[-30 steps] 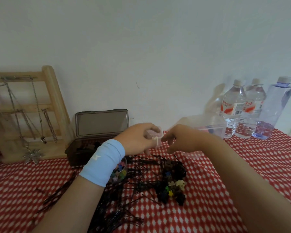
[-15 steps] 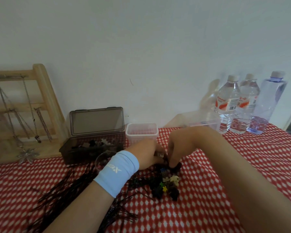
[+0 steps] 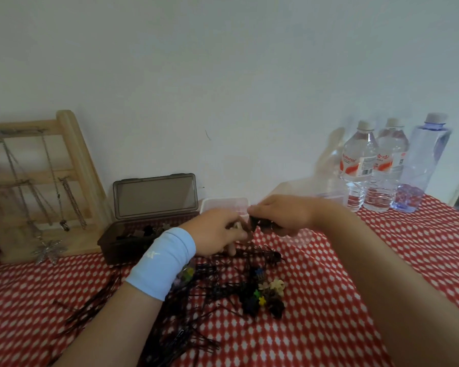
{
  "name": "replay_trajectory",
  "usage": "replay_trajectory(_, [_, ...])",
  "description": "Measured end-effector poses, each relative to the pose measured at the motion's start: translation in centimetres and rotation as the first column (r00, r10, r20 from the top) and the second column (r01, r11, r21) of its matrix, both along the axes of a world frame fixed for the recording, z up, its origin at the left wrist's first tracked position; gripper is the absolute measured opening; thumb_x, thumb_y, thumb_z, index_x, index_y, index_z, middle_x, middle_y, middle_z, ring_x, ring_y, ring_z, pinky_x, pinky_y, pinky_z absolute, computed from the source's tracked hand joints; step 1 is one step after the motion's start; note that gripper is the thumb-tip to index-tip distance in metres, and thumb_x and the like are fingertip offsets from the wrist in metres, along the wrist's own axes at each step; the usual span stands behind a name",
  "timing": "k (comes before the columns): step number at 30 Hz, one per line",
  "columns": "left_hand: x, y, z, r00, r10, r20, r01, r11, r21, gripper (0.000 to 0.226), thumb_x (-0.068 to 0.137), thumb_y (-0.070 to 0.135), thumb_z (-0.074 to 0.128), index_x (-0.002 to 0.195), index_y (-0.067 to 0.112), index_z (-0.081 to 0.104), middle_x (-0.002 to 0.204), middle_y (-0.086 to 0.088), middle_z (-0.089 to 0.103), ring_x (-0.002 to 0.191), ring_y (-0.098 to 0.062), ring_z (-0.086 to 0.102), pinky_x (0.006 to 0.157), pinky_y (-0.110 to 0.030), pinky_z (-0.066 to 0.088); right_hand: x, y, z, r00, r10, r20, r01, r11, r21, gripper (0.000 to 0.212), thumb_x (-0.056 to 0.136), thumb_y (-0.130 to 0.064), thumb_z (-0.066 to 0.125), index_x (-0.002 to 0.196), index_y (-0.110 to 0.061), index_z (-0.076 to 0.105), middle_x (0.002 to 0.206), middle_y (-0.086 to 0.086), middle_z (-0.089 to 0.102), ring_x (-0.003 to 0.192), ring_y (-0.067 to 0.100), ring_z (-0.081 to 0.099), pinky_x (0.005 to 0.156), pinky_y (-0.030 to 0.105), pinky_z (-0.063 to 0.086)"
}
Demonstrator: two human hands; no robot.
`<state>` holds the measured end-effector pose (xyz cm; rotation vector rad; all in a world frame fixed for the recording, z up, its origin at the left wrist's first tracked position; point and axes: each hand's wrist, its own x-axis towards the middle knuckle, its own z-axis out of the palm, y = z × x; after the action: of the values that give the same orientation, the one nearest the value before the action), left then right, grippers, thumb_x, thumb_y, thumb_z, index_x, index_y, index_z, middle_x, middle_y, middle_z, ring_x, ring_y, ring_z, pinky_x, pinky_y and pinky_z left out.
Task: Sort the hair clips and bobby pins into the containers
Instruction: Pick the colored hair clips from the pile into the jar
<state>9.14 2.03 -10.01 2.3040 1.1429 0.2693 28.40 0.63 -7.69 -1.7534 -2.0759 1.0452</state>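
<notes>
Our right hand [image 3: 284, 215] pinches a dark hair clip [image 3: 260, 224], our left hand [image 3: 215, 234] a small pale clip [image 3: 235, 227], both above the bobby pins [image 3: 204, 294] in the middle of the worktop [image 3: 382, 260] and just before the clear container [image 3: 224, 201] near its back edge, where we fear a snagged pin could ride into the wrong container.

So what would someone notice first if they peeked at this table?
Probably the two hands close together in the middle: the right hand grips a dark clip, and the left hand pinches a small pale thing. Below them, black bobby pins and little colourful clips sprawl over the red checked cloth. Three water bottles stand back right.
</notes>
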Motion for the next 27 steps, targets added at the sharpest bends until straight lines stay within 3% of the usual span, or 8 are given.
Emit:
replay_trajectory(3, [-1.2, 0.1, 1.3, 0.999, 0.029, 0.019, -0.029, 1.000, -0.010, 0.019, 0.101, 0.029, 0.047, 0.114, 0.026, 0.061, 0.074, 0.002, 0.073, 0.056, 0.000, 0.060, 0.063, -0.022, 0.047, -0.6, -0.3, 0.0, 0.987, -0.010, -0.160, 0.016, 0.999, 0.040, 0.046, 0.105, -0.047, 0.039, 0.091, -0.012, 0.064, 0.056, -0.007, 0.048, 0.045, 0.010, 0.034, 0.048, 0.025, 0.030])
replay_trajectory(6, [-3.1, 0.8, 2.5, 0.998, 0.068, 0.002, -0.068, 0.996, 0.053, 0.019, 0.101, 0.029, 0.049, 0.113, 0.024, 0.063, 0.079, 0.003, 0.073, 0.060, -0.005, 0.061, 0.064, -0.023, 0.049, -1.9, -0.3, -0.4, 0.972, -0.032, -0.231, 0.055, 0.994, 0.092, 0.036, 0.105, -0.042, 0.043, 0.109, -0.016, 0.068, 0.071, -0.006, 0.059, 0.054, 0.009, 0.043, 0.051, 0.023, 0.036])
replay_trajectory(9, [-5.9, 2.2, 3.0, 0.985, 0.164, -0.050, -0.156, 0.978, 0.142, 0.014, 0.098, 0.030, 0.056, 0.107, 0.024, 0.065, 0.081, 0.005, 0.069, 0.065, -0.006, 0.060, 0.067, -0.027, 0.048, -3.6, 0.0, -0.4, 0.986, -0.035, -0.163, 0.060, 0.987, 0.150, 0.028, 0.105, -0.038, 0.047, 0.117, -0.022, 0.067, 0.092, -0.003, 0.068, 0.068, 0.011, 0.052, 0.057, 0.022, 0.043])
replay_trajectory(13, [-10.1, 4.4, 1.8, 0.952, 0.301, -0.065, -0.273, 0.923, 0.270, 0.017, 0.092, 0.031, 0.064, 0.107, 0.024, 0.065, 0.108, 0.005, 0.062, 0.094, -0.013, 0.056, 0.086, -0.028, 0.044, -7.2, 1.8, 0.2, 0.993, 0.012, -0.115, 0.012, 0.977, 0.213, 0.026, 0.104, -0.029, 0.050, 0.123, -0.019, 0.064, 0.096, -0.004, 0.065, 0.073, 0.010, 0.055, 0.059, 0.017, 0.045])
replay_trajectory(17, [-12.4, 5.3, 0.5, 0.941, 0.338, -0.014, -0.317, 0.898, 0.305, 0.016, 0.090, 0.029, 0.067, 0.106, 0.029, 0.066, 0.105, 0.007, 0.061, 0.098, -0.015, 0.057, 0.087, -0.028, 0.044, -11.5, 4.4, 0.0, 0.994, 0.064, -0.090, -0.032, 0.948, 0.317, 0.029, 0.100, -0.016, 0.056, 0.128, -0.013, 0.064, 0.101, -0.006, 0.062, 0.085, 0.007, 0.056, 0.068, 0.014, 0.042])
replay_trajectory(20, [-13.2, 5.5, 0.5, 0.937, 0.349, 0.030, -0.342, 0.890, 0.301, 0.016, 0.088, 0.026, 0.069, 0.103, 0.028, 0.068, 0.102, 0.007, 0.064, 0.095, -0.015, 0.060, 0.085, -0.030, 0.047, -13.6, 5.7, 0.0, 0.995, 0.096, 0.026, -0.098, 0.920, 0.380, 0.031, 0.096, -0.013, 0.061, 0.127, -0.014, 0.064, 0.121, 0.002, 0.065, 0.100, 0.011, 0.056, 0.083, 0.021, 0.044])
replay_trajectory(27, [-14.6, 5.8, 0.3, 0.954, 0.298, -0.040, -0.286, 0.940, 0.187, 0.034, 0.081, 0.026, 0.075, 0.114, 0.024, 0.067, 0.109, 0.004, 0.066, 0.099, -0.016, 0.063, 0.092, -0.035, 0.051, -13.8, 6.4, -0.5, 0.989, 0.088, 0.121, -0.132, 0.894, 0.429, 0.036, 0.089, -0.003, 0.065, 0.122, -0.015, 0.071, 0.118, 0.002, 0.072, 0.107, 0.015, 0.066, 0.099, 0.033, 0.051])
